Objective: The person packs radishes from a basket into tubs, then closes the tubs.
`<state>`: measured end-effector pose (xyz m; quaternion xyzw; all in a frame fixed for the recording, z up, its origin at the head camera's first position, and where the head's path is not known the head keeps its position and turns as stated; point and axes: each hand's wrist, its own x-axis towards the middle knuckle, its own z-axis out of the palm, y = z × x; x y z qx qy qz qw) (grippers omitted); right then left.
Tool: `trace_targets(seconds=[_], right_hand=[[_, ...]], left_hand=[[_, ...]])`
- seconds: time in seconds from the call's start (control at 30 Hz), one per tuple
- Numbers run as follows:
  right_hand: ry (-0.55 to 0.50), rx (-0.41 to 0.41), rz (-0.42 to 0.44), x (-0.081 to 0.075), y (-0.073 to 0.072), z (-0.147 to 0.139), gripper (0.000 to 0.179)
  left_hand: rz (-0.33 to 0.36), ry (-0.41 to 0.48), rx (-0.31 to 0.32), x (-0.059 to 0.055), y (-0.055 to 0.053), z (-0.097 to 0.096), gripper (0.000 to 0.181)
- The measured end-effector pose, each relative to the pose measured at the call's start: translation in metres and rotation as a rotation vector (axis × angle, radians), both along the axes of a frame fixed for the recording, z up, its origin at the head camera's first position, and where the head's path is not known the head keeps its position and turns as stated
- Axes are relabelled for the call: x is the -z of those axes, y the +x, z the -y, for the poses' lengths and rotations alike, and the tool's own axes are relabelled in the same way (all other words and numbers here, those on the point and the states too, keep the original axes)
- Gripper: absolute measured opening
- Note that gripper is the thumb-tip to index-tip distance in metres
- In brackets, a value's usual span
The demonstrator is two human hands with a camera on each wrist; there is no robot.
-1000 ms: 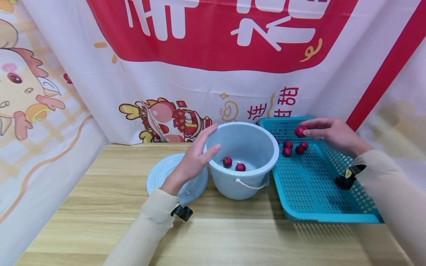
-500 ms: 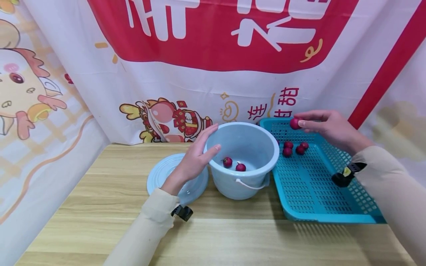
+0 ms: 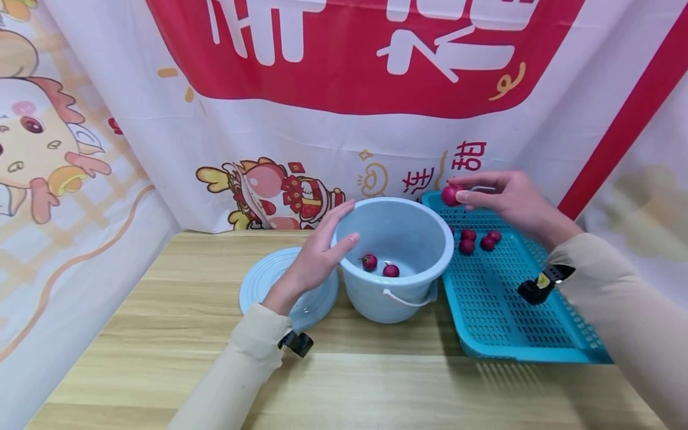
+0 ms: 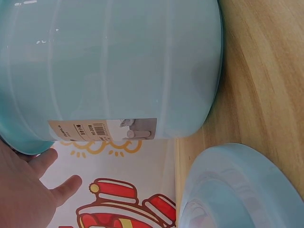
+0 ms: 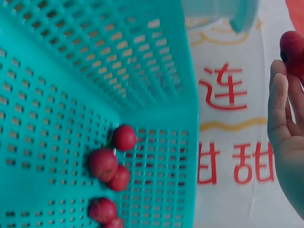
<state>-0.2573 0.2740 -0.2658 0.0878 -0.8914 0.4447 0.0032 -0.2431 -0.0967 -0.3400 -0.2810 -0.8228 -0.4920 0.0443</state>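
A light blue bucket (image 3: 395, 298) stands upright in the middle of the table, with two radishes (image 3: 369, 262) on its floor. On the bucket's left rim rests my left hand (image 3: 318, 257), fingers extended along the outside and thumb over the edge. My right hand (image 3: 502, 194) pinches one radish (image 3: 450, 195) between thumb and fingertips, raised above the teal basket (image 3: 484, 351) near its left back corner. In the right wrist view, that held radish (image 5: 292, 53) is partly cut off by the frame edge. Several more radishes (image 5: 103, 164) lie clustered at the basket's far end.
A round blue lid (image 3: 258, 278) lies flat on the wooden table (image 3: 161, 334), left of the bucket and partly under my left forearm. The bucket's white handle (image 3: 405, 300) hangs down its front. A printed cloth (image 3: 242, 119) hangs close behind everything.
My right hand has carried the pinched radish leftward and slightly up, from over the basket's middle toward the bucket. The left hand and bucket stay in place.
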Motion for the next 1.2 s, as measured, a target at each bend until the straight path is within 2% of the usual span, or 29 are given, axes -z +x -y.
trace_targets(seconds=[0.27, 0.5, 0.83, 1.2], right_hand=[[-0.064, -0.070, -0.018, -0.003, 0.006, 0.035, 0.058], [-0.075, -0.111, -0.041, 0.004, 0.010, 0.057, 0.056], [0.013, -0.133, -0.121, 0.020, 0.006, 0.071, 0.043], [0.102, -0.151, -0.221, 0.028, 0.007, 0.083, 0.043]], left_hand=[[0.001, -0.007, -0.005, -0.001, 0.001, -0.001, 0.067], [0.002, -0.003, 0.006, -0.002, 0.000, -0.003, 0.067], [0.002, -0.007, 0.002, 0.001, -0.002, -0.006, 0.066], [0.005, -0.009, -0.011, 0.000, 0.001, -0.001, 0.067]])
